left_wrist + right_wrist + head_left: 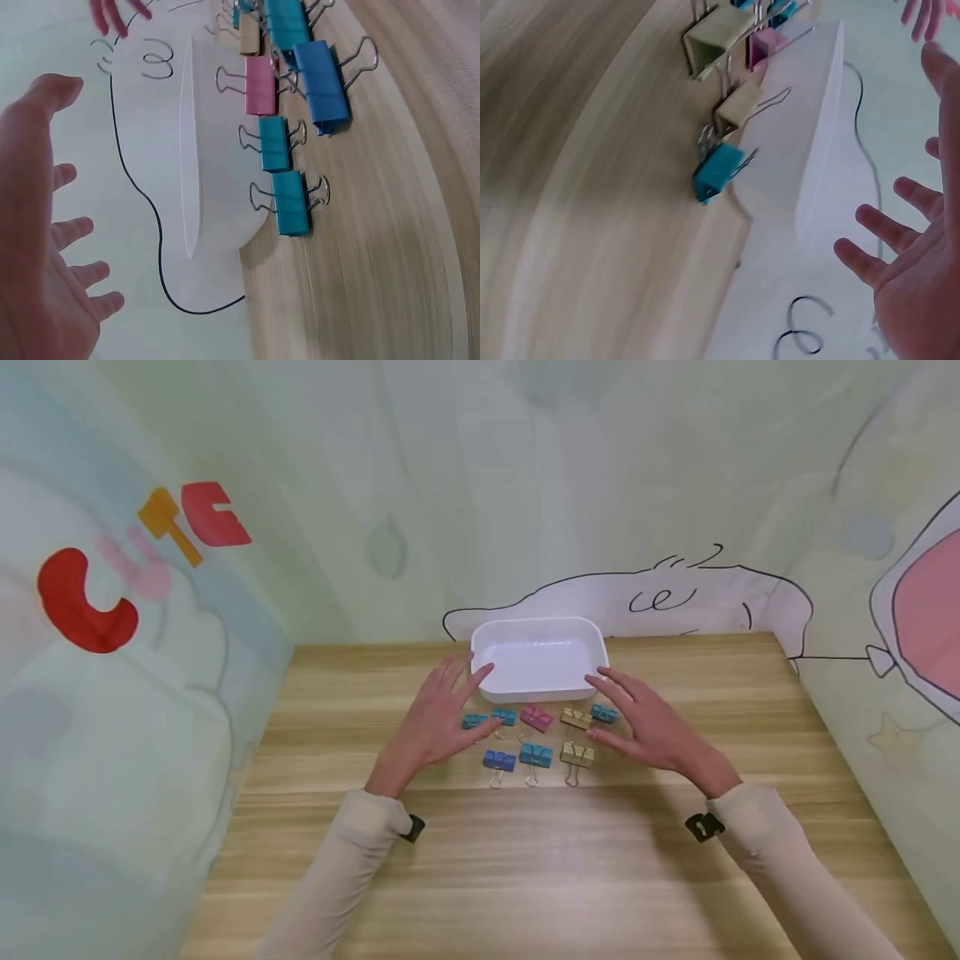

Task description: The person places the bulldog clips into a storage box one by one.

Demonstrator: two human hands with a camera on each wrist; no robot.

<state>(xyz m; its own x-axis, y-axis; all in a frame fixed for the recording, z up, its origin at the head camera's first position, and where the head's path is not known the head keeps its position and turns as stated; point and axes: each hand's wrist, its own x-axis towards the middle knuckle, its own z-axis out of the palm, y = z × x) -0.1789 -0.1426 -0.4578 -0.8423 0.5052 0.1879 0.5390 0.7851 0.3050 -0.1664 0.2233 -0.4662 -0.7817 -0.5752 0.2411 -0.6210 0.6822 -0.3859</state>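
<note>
My left hand (pixel 442 714), fingers spread, hovers by the left end of a white plastic tray (pixel 540 696). On the opposite side my right hand (pixel 651 722) is spread in the same way near the tray's right end. Both hold nothing. Between them, in front of the tray, binder clips stand in two rough rows. The back row shows a teal clip (pixel 291 204), a pink clip (pixel 536 718) and a tan clip (pixel 576 719), among others. Nearer are a blue clip (pixel 499 761), a larger teal clip (pixel 536 755) and a pale olive clip (pixel 709 41).
The wooden table (pixel 540 868) extends toward me in front of the clips. A printed cloth wall (pixel 525 485) rises directly behind the tray and along both sides. Dark wrist straps (pixel 705 827) sit at both cuffs.
</note>
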